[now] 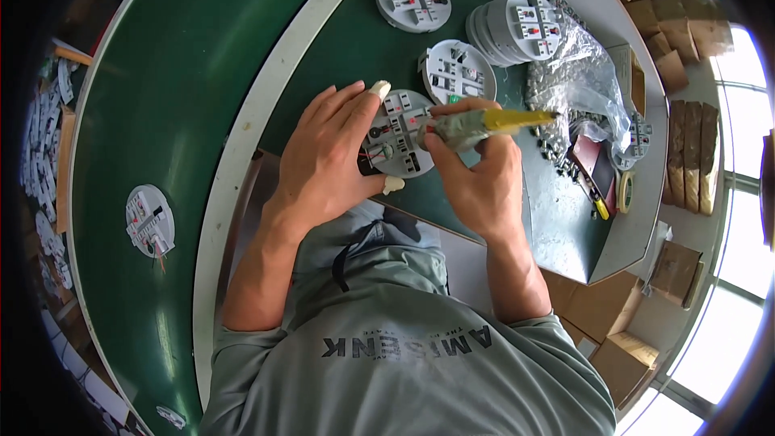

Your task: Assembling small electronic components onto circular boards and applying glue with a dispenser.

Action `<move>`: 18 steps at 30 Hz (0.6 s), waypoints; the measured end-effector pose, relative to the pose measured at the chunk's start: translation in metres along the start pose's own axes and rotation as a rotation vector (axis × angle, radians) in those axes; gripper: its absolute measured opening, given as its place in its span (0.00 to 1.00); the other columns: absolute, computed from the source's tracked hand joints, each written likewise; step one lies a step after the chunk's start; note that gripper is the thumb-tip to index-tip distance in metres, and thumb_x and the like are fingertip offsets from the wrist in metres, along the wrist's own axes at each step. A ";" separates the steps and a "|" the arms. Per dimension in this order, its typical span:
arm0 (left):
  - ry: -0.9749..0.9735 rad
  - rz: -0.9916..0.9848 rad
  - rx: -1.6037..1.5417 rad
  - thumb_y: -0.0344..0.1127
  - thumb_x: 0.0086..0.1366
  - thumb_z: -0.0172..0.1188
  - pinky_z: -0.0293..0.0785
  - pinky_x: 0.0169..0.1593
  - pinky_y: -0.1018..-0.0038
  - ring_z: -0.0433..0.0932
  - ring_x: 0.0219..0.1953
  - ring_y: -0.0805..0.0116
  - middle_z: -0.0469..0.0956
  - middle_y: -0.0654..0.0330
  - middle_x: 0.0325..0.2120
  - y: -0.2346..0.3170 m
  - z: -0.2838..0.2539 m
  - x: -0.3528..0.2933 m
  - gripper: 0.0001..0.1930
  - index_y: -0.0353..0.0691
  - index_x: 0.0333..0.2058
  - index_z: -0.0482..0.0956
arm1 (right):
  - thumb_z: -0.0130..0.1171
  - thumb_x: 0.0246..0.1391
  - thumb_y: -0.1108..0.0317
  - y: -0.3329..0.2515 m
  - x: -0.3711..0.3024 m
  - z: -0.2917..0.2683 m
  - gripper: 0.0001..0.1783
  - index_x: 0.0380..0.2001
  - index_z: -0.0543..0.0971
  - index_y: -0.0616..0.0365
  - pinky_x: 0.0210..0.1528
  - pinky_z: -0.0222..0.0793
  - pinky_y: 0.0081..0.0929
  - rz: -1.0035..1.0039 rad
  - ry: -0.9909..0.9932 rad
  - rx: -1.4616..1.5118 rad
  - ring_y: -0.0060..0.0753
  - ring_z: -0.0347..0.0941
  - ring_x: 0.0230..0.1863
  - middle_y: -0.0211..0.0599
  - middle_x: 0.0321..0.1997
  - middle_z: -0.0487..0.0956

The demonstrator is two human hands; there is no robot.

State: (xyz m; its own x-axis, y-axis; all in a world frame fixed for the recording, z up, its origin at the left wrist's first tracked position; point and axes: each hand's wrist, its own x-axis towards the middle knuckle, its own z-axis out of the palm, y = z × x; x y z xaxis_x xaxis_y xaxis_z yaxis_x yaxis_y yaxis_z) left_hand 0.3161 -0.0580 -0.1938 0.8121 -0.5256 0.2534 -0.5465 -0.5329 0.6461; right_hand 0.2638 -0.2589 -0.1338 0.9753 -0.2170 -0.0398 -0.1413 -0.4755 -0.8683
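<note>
- Round grey base plate [397, 145] under both hands, flat on the green worktop [202, 73] at its near edge; small components already sit on its face, red-marked ones among them. How many slots are left I can't tell, the hands cover part of it.
- Stack of like plates [517, 28] plus two single plates [414, 0] [458, 71] lie further back, all with parts fitted. Finished or waiting: can't tell.
- One more plate [150, 220] sits well apart on the left side of the worktop.
- Clear bag of small parts [577, 85] to the right, looks well filled, so plenty of stock.
- Left hand [327, 157]: fingers spread, pressing the plate down by its rim.
- Right hand [476, 173]: fingers closed around a yellow-handled tool [492, 123], tip on the plate face. Judging by that, this plate is mid-work.
</note>
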 end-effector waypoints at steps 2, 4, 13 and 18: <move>-0.001 0.000 0.000 0.37 0.38 0.86 0.64 0.74 0.53 0.72 0.68 0.50 0.78 0.50 0.60 -0.001 0.001 0.001 0.55 0.34 0.67 0.69 | 0.71 0.57 0.78 0.002 0.007 0.003 0.15 0.47 0.82 0.60 0.49 0.79 0.31 -0.111 -0.056 -0.128 0.36 0.86 0.45 0.39 0.46 0.86; -0.014 0.005 0.011 0.37 0.39 0.86 0.64 0.74 0.53 0.72 0.69 0.50 0.78 0.50 0.60 0.000 0.002 0.001 0.54 0.33 0.67 0.69 | 0.71 0.57 0.78 0.006 0.007 0.006 0.15 0.47 0.82 0.60 0.49 0.79 0.31 -0.167 -0.079 -0.190 0.36 0.86 0.44 0.39 0.46 0.86; -0.030 -0.019 -0.012 0.33 0.39 0.84 0.61 0.76 0.51 0.68 0.71 0.46 0.73 0.44 0.66 0.006 0.002 -0.008 0.57 0.33 0.70 0.66 | 0.73 0.57 0.74 0.020 -0.011 0.005 0.17 0.49 0.80 0.58 0.47 0.79 0.32 -0.241 0.030 -0.203 0.38 0.86 0.43 0.39 0.41 0.87; -0.048 -0.025 0.002 0.41 0.44 0.85 0.58 0.77 0.50 0.67 0.73 0.47 0.70 0.45 0.69 0.017 0.001 -0.009 0.58 0.32 0.72 0.63 | 0.75 0.57 0.69 0.029 -0.036 -0.049 0.17 0.47 0.82 0.58 0.45 0.79 0.32 0.261 0.217 -0.037 0.40 0.86 0.41 0.41 0.38 0.87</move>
State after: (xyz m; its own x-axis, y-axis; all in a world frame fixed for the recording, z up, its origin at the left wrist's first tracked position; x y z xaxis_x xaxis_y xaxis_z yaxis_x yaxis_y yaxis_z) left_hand 0.2992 -0.0633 -0.1855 0.8146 -0.5436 0.2024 -0.5269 -0.5475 0.6501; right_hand 0.2159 -0.3066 -0.1338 0.8474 -0.5097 -0.1485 -0.3911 -0.4103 -0.8238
